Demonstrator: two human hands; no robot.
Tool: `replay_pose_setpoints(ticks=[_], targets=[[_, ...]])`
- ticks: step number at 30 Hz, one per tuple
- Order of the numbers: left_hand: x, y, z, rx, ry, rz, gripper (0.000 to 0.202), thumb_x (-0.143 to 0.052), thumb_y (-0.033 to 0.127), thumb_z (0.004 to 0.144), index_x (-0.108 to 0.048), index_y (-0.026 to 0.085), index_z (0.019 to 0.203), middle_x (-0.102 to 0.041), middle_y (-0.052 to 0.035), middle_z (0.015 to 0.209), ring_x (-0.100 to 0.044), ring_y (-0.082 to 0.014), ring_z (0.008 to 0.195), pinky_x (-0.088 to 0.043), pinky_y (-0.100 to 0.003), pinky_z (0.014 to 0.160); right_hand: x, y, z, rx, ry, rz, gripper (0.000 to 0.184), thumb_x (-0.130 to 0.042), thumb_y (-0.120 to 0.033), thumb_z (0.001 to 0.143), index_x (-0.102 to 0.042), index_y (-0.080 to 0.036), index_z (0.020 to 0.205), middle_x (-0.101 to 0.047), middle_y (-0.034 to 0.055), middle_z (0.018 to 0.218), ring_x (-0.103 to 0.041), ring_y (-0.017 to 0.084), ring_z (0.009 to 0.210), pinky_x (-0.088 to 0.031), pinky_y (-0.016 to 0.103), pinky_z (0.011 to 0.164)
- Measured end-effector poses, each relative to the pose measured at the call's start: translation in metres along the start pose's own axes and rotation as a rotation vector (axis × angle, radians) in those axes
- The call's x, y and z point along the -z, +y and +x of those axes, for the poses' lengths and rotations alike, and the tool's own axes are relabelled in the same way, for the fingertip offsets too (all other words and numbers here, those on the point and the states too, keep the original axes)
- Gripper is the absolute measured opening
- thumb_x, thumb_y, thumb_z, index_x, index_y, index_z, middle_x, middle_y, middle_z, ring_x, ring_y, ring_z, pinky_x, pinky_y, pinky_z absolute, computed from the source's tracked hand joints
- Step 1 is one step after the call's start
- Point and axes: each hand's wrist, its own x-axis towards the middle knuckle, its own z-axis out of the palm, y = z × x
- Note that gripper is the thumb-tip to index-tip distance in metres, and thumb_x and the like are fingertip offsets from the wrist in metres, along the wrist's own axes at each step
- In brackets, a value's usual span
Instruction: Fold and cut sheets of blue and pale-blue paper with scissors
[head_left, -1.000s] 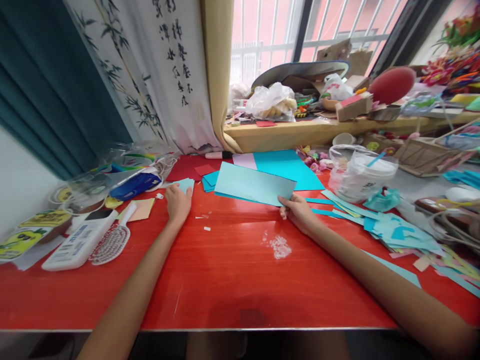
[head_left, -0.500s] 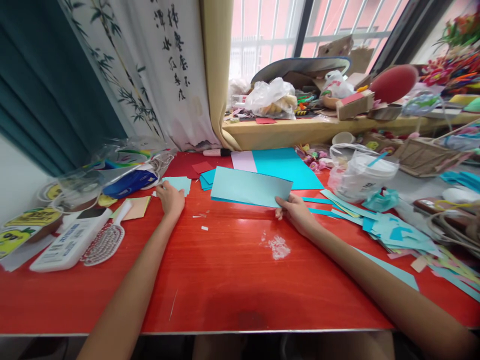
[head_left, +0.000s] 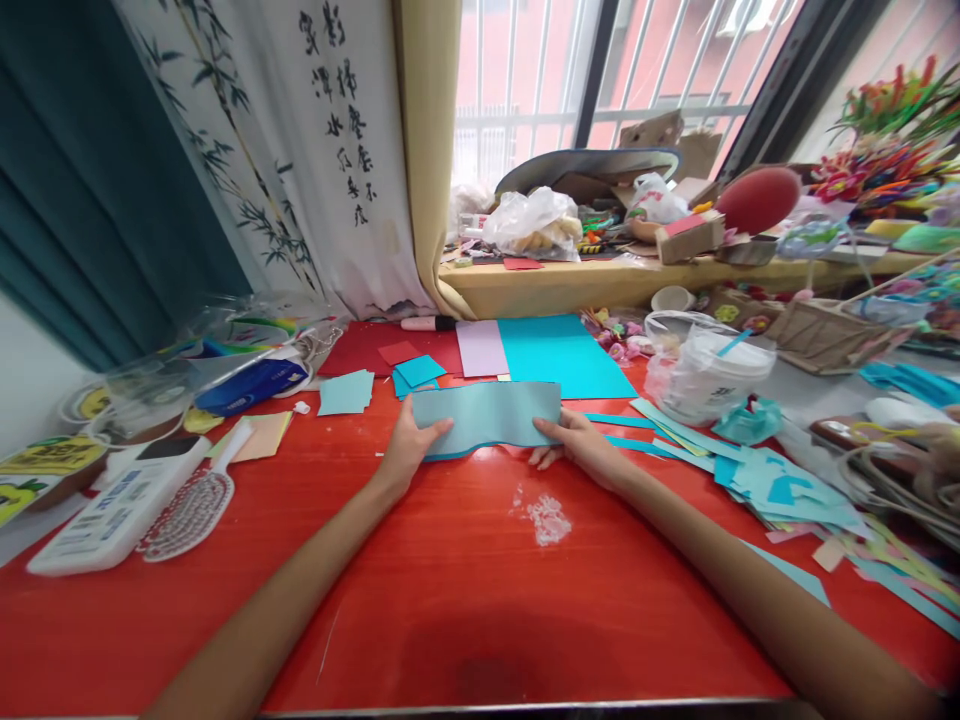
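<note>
A long pale-blue paper sheet (head_left: 487, 418) hangs bowed just above the glossy red desk (head_left: 450, 600), between the two hands; the left hand (head_left: 409, 450) pinches its 9 o'clock end, thumb on top and fingers curled beneath; the right hand (head_left: 577, 445) pinches the 3 o'clock end the same way, fingertips brushing the desk. At 12 o'clock from the sheet lies a large turquoise card sheet (head_left: 566, 355); at 10 o'clock, well apart, a small stack of pale-blue paper squares (head_left: 345, 392); at 5 o'clock, near the right wrist, a white crusty smear (head_left: 547, 517); at 2 o'clock stands a white plastic tub (head_left: 709, 378).
</note>
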Motion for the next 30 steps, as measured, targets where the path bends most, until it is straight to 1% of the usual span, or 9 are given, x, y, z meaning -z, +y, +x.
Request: replay_pose_setpoints(ticks=[3,6,9,12,16,18,24,27,30], targets=[[-0.001,0.005,-0.005,0.09,-0.045,-0.161,0.063,-0.07,0.03,0.064,-0.045,0.022,0.121,-0.059,-0.0038,0.104,-0.056,-0.0178,0.092,-0.045,-0.028,0.079,0.0,0.0,0.0,0.072,0.077,-0.066,0.029,-0.061,-0.041,0.074,-0.059,-0.019,0.093,-0.068,0.0053,0.094,-0.064,0.021,0.086,-0.048,0.035,0.08],[0.007,0.007,-0.001,0.135,-0.068,-0.239,0.061,-0.069,0.027,0.065,-0.046,0.024,0.122,-0.059,-0.0029,0.106,-0.055,-0.0174,0.091,-0.044,-0.028,0.078,-0.003,-0.001,-0.001,0.116,0.115,-0.081,0.032,-0.062,-0.039,0.074,-0.06,-0.02,0.099,-0.064,0.004,0.106,-0.056,0.022,0.102,-0.043,0.036,0.089],[0.013,0.009,0.002,0.135,-0.094,-0.3,0.058,-0.067,0.025,0.067,-0.048,0.027,0.122,-0.06,-0.0015,0.104,-0.055,-0.0171,0.09,-0.043,-0.027,0.077,-0.008,-0.004,-0.003,0.127,0.106,0.012,0.038,-0.064,-0.036,0.071,-0.058,-0.022,0.106,-0.064,0.0038,0.108,-0.056,0.022,0.101,-0.043,0.037,0.087],[0.015,0.01,0.003,0.136,-0.122,-0.334,0.056,-0.065,0.022,0.068,-0.05,0.027,0.121,-0.063,-0.001,0.099,-0.056,-0.0171,0.088,-0.042,-0.027,0.077,-0.012,-0.007,-0.004,0.154,0.151,0.07,0.043,-0.067,-0.034,0.069,-0.056,-0.023,0.108,-0.064,0.0037,0.105,-0.057,0.022,0.097,-0.044,0.037,0.084],[0.016,0.01,0.003,0.166,-0.135,-0.312,0.05,-0.065,0.021,0.067,-0.056,0.025,0.116,-0.066,-0.0009,0.091,-0.057,-0.0163,0.079,-0.041,-0.025,0.068,-0.01,-0.003,-0.002,0.197,0.204,0.106,0.033,-0.068,-0.028,0.068,-0.056,-0.023,0.099,-0.065,0.0012,0.097,-0.058,0.02,0.09,-0.045,0.033,0.08],[0.017,0.008,0.004,0.174,-0.157,-0.308,0.047,-0.065,0.021,0.067,-0.058,0.024,0.113,-0.067,-0.0013,0.092,-0.058,-0.0167,0.08,-0.041,-0.024,0.068,-0.006,0.001,0.001,0.211,0.202,0.117,0.03,-0.068,-0.024,0.067,-0.056,-0.023,0.095,-0.065,0.0001,0.093,-0.058,0.019,0.087,-0.045,0.031,0.078],[0.018,-0.002,0.005,0.238,-0.145,-0.219,0.034,-0.071,0.026,0.062,-0.066,0.018,0.095,-0.068,-0.0059,0.097,-0.059,-0.0234,0.095,-0.042,-0.034,0.086,0.001,0.006,0.003,0.169,0.159,0.084,0.028,-0.066,-0.023,0.068,-0.057,-0.021,0.094,-0.066,0.0003,0.093,-0.059,0.018,0.087,-0.043,0.032,0.081],[0.019,-0.006,0.006,0.275,-0.146,-0.122,0.04,-0.072,0.031,0.061,-0.065,0.018,0.098,-0.066,-0.0075,0.104,-0.057,-0.0262,0.102,-0.041,-0.038,0.089,0.001,0.005,0.002,0.106,0.15,0.022,0.028,-0.067,-0.028,0.067,-0.06,-0.02,0.094,-0.067,0.0021,0.094,-0.059,0.02,0.09,-0.043,0.035,0.084],[0.02,-0.004,0.007,0.263,-0.196,-0.15,0.043,-0.073,0.03,0.06,-0.063,0.018,0.1,-0.067,-0.007,0.104,-0.057,-0.0244,0.102,-0.041,-0.037,0.091,0.001,0.004,0.002,0.061,0.128,0.005,0.031,-0.067,-0.032,0.067,-0.062,-0.019,0.095,-0.068,0.0032,0.093,-0.06,0.023,0.091,-0.044,0.038,0.084]])
